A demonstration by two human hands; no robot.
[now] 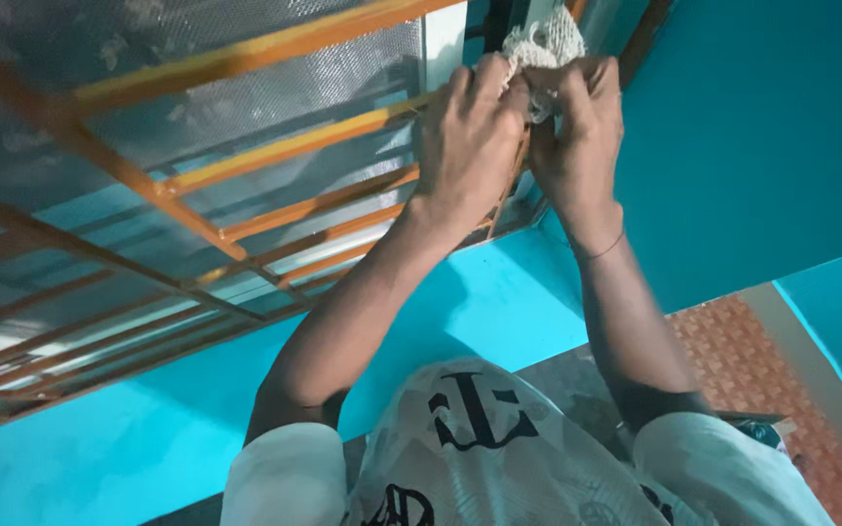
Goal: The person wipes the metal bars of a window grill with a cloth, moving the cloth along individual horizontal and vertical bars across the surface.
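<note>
Cloth: off-white, open-weave mesh pattern. Grille: orange bars, crossing in a ladder-like grid. Screen behind the bars: grey, fine dotted mesh, pale smudges near the top. Wall: flat turquoise; brighter cyan on the sill below the grille. Floor: reddish-brown tiles in a small repeating woven pattern, beige strip alongside. Shirt: white with faint grey tracery and bold black lettering-like marks. Thin dark band circled the right wrist.
</note>
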